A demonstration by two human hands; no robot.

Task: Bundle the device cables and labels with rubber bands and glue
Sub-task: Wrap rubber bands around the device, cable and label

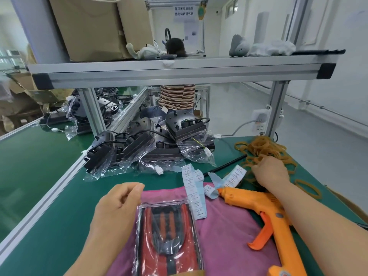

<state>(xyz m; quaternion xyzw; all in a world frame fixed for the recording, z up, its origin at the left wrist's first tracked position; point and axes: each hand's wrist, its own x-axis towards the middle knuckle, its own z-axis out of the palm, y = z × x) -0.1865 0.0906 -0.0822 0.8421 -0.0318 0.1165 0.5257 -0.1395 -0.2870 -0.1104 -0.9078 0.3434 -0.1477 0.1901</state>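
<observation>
- Left hand (117, 204) at left edge of pink cloth (229, 236): fingers loosely curled, nothing seen in grip.
- Bagged device (167, 236) on cloth; long axis runs away from person.
- Label strip (194, 188) loose across cloth's far edge.
- Glue gun (258, 204) lies on cloth's right side, nozzle pointing left at labels.
- Right hand (271, 172) beyond cloth's right corner, in rubber bands (264, 146); fingertips hidden, grip undetermined.
- Judgement: early stage. No band on, labels unattached, glue unapplied.

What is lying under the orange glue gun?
Under the barrel and trigger of the glue gun lies the pink cloth. A curled label strip lies at its nozzle tip. The right forearm crosses over the gun's rear, hiding what is beneath there.
</observation>
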